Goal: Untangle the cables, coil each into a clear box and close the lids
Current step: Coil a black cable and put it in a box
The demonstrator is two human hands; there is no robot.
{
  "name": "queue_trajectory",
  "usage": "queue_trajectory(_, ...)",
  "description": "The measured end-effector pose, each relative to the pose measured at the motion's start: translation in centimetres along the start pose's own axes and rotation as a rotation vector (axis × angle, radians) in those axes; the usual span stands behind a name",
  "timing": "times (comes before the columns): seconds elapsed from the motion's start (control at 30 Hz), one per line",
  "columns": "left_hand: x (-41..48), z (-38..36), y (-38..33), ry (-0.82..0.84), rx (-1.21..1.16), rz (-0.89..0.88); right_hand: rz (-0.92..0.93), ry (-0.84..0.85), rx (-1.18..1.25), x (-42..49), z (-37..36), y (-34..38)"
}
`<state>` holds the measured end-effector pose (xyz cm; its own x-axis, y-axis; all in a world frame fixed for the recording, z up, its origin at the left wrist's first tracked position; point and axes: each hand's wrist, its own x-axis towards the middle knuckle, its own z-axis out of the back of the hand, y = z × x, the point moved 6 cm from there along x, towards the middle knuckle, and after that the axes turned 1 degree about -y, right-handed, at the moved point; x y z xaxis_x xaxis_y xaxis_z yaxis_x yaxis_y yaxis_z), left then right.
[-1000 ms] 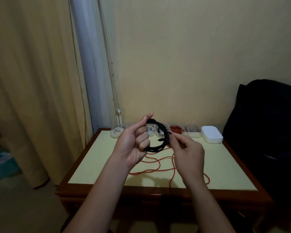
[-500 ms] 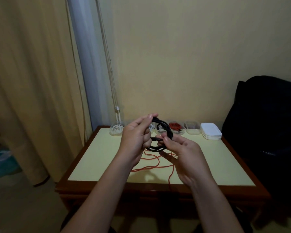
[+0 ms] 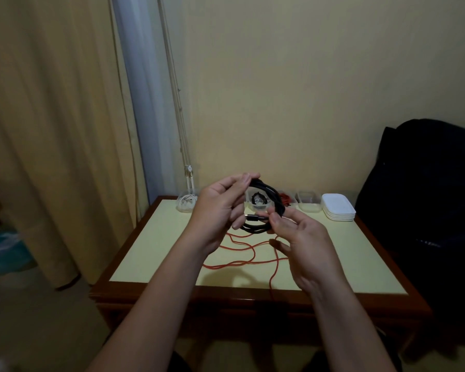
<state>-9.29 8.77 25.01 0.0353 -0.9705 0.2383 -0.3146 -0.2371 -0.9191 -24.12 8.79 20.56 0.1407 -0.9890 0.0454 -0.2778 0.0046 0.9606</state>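
Observation:
A black cable [image 3: 273, 197] wound into a coil hangs above the table, and my left hand [image 3: 220, 208] grips its left side. My right hand [image 3: 298, 237] pinches the coil's lower right, next to the cable's plug end [image 3: 253, 217], which lies across the ring. A loose red cable [image 3: 242, 253] sprawls on the yellow tabletop under my hands. Along the back edge stand clear boxes: one with a white cable [image 3: 186, 204], one with a black cable [image 3: 258, 201], one with a red cable [image 3: 287, 200] and an empty one [image 3: 309, 201].
A stack of white lids [image 3: 338, 206] lies at the back right of the wooden table [image 3: 172, 288]. A black bag [image 3: 427, 197] stands to the table's right. Curtains [image 3: 51, 130] hang on the left, with blind cords [image 3: 181, 116] beside them.
My right hand has turned palm up and shifted under the coil's right side. The plug end now lies across the ring. My left hand keeps its grip.

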Motion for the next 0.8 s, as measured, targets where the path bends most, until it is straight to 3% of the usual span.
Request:
queue_trajectory(0.27,0.4,0.7,0.8,-0.023,-0.019,0.022,-0.132,0.072,0.171,0.2,-0.9,-1.5)
queue_trajectory(0.37,0.6,0.9,1.5,-0.081,0.0,-0.001,-0.1,0.089,0.174,0.1,-1.5,-1.8)
queue_trajectory(0.43,0.5,0.9,1.8,-0.119,0.025,-0.022,-0.001,0.056,0.038,0.0,-1.7,-1.3)
queue_trajectory(0.57,0.4,0.6,2.0,-0.148,0.054,-0.06,0.215,-0.163,-0.314,-0.2,-1.2,-0.7)
queue_trajectory(0.8,0.3,1.1,1.8,-0.17,0.136,-0.094,0.434,-0.295,-0.509,-0.6,-0.8,-0.3)
